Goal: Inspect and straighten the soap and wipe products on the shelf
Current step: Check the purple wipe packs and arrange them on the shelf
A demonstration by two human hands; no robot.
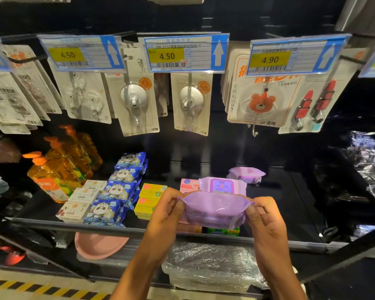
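Note:
I hold a purple wipe pack [212, 210] up in front of the black shelf [108, 228], its plain back side facing me. My left hand [167, 210] pinches its left end and my right hand [262, 215] pinches its right end. Behind it on the shelf lies a second purple wipe pack [222, 185] with its label up, and a third purple pack [246, 174] sits farther back. Yellow soap boxes [149, 200], a pink soap box [188, 184], blue panda wipe packs [119, 191] and white soap boxes [82, 200] line the shelf to the left.
Orange pump bottles [59, 169] stand at the shelf's far left. Hook packs hang on pegs above, behind price tags [182, 53]. Green boxes [223, 231] sit at the shelf's front edge. Below are a pink basin [97, 245] and plastic-wrapped goods [210, 267].

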